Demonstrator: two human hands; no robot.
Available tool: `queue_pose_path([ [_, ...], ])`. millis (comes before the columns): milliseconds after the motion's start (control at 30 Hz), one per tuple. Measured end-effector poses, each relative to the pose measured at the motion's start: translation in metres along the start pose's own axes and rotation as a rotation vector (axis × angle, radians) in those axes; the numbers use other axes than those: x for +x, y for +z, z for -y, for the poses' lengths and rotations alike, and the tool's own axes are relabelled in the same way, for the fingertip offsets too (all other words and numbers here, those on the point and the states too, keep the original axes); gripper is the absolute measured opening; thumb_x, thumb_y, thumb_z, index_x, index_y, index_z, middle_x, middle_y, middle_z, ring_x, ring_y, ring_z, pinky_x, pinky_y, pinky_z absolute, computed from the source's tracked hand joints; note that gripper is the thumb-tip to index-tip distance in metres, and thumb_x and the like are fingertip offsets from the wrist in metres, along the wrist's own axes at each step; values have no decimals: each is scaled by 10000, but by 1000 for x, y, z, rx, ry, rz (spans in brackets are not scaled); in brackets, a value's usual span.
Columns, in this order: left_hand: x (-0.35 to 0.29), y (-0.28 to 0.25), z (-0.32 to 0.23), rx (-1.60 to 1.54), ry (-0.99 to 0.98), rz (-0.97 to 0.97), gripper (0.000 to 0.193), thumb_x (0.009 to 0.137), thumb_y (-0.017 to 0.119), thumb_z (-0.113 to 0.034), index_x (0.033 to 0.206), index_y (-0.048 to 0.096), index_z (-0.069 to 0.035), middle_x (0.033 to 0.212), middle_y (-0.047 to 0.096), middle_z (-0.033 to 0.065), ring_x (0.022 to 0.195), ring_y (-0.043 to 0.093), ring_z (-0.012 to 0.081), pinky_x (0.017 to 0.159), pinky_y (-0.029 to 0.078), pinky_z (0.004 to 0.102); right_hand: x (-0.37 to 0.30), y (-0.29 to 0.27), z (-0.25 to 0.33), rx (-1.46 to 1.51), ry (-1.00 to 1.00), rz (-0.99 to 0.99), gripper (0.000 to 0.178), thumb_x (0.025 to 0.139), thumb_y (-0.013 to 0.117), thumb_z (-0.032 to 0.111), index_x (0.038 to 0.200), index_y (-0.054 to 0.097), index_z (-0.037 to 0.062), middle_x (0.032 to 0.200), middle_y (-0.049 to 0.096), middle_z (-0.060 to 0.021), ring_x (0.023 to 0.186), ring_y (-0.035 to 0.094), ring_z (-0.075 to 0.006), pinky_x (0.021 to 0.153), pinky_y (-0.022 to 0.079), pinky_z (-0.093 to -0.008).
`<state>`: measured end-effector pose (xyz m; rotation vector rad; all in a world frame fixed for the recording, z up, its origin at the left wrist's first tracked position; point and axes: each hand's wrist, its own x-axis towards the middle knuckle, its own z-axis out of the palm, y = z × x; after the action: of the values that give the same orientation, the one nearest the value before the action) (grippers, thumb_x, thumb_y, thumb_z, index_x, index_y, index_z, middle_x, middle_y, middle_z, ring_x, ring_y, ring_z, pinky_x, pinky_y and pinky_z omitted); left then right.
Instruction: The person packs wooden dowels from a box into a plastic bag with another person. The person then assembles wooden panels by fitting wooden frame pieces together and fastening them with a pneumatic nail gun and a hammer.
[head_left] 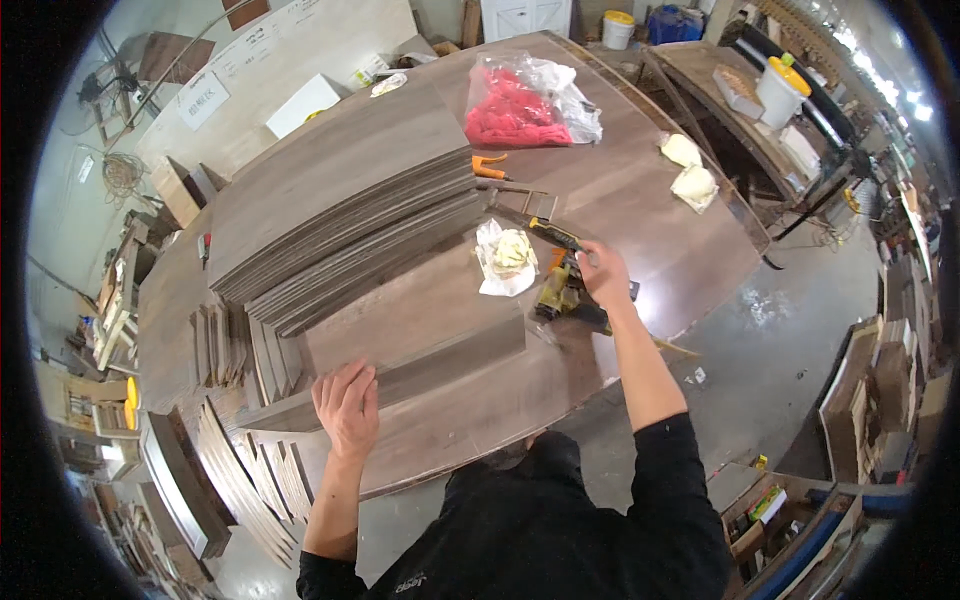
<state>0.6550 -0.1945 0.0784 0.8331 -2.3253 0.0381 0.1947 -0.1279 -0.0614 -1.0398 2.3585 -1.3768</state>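
Note:
A long, narrow grey-brown wooden board [450, 362] lies along the near part of the table. My left hand [347, 408] is on its left part, fingers bent over the edge and thumb beside them. Over the table's right half, my right hand [605, 275] has closed on the end of a slim hand tool [553, 234] with a black-and-yellow handle; its exact kind is unclear. The tool points left, above a pale yellow putty-like lump [512, 250] on white paper [497, 280]. Just under my right wrist lies a yellow-and-black nail gun [562, 292], partly covered by it.
A tall stack of curved grey-brown panels [350, 160] fills the table's left half. Shorter pieces [218, 345] and thin strips [245, 465] stand left. An orange-handled tool [489, 167], a bag of red material [515, 105] and two yellowish lumps [693, 187] lie farther back.

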Motion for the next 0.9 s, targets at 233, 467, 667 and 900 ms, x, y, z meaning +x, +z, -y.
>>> queue_pose_path([
  [233,12,11,-7,59,-116,33,237,799,723,-1,1023,691,-71,1133,696,71,1140,631,296,1102,361,523,93,47,-7,-561,-91,356,471,825,723,324,1255,649,146,1256,624,-167,1174,567,-378,1026,464,-464],
  [467,14,8,-10,62,-210,70,249,809,714,4,1042,677,-74,1175,679,57,1162,617,277,1121,331,520,100,18,28,-318,-134,449,441,845,711,294,1173,656,5,1009,709,-224,941,692,-353,862,525,-443],
  [667,16,14,-7,45,-156,-24,227,807,722,-21,1020,690,-93,1135,676,35,1090,628,250,1049,382,491,21,-53,25,456,192,389,313,989,589,252,1214,569,35,682,538,-19,570,550,-91,485,438,-260],
  [900,3,0,3,23,-51,23,307,791,747,-51,1084,672,-101,1184,676,38,1107,626,243,990,424,451,-64,-110,180,624,31,216,320,1087,418,287,1257,512,33,693,494,-19,488,472,-103,438,409,-248],
])
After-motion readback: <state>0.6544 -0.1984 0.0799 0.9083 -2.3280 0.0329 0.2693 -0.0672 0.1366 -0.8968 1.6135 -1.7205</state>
